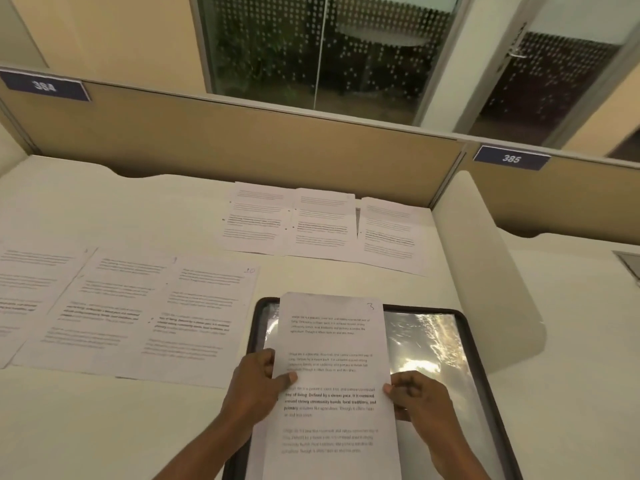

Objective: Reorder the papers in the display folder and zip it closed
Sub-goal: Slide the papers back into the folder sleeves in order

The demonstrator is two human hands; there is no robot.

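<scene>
Holding a printed sheet [332, 344] by both long edges, low and close to the body, above an open display folder [471, 344]. Left hand [258, 379] pinching the sheet's left edge, thumb on the printed face, fingers curled behind. Right hand [414, 396] pinching the right edge likewise, thumb tip on the paper. Handwritten "3" in the sheet's top right corner; four blocks of text below it, one partly in bold. Folder lying flat on the white tabletop [121, 427], black border round what shows of it. Its shiny clear sleeve [426, 341] exposed to the right of the sheet and glaring with reflected light; its near end cut off by the frame edge. Sheet covering the folder's left part, top edge reaching just past the far rim. To the left, three loose papers [114, 306] in a row, side by side and slightly overlapping, the one nearest the folder being the "10" sheet [207, 313], numbered by hand in its top corner. Farther off, against the tan partition [242, 140], three back-row papers [322, 223], edges touching or overlapping. Blue number plates on the partition: "384" plate [45, 86] at left, "385" plate [511, 158] at right. White curved side divider [485, 271] to the right of the tabletop. Behind the partition, a dotted glass window [322, 46], dark outside.
</scene>
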